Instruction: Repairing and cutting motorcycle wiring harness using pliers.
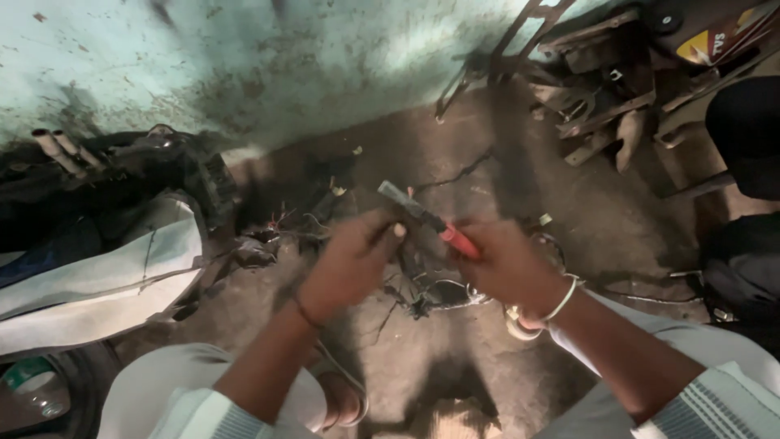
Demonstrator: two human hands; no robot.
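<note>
Two bare hands meet low over a workshop floor: the right hand [508, 264] is clenched round the red handle of a hand tool [426, 218], most likely pliers, whose dark metal nose angles up and to the left, while the left hand [353, 260] pinches at a tangle of thin wires [422, 289] just under that nose, fingers closed on a strand or on the tool's shaft; motion blur keeps the exact contact from being read. A pale bangle [556, 307] circles the right wrist and a thin dark band the left. The tool looks rigid and moderately weighty, its plastic sleeve the sure place to hold, the bare steel end likely slicker. The wires look light, limp and springy, probably easy to snag or pull loose at their small connectors, so they seem best taken close to the point being worked rather than by a trailing end. The bundle hangs between the hands and trails onto the stained concrete floor [569, 203], where more loose strands lie toward the left. A white panel [106, 276] rests at the left beside dark parts, and rusty metal scrap [601, 106] is heaped at the upper right against a scuffed pale green wall [203, 49].
</note>
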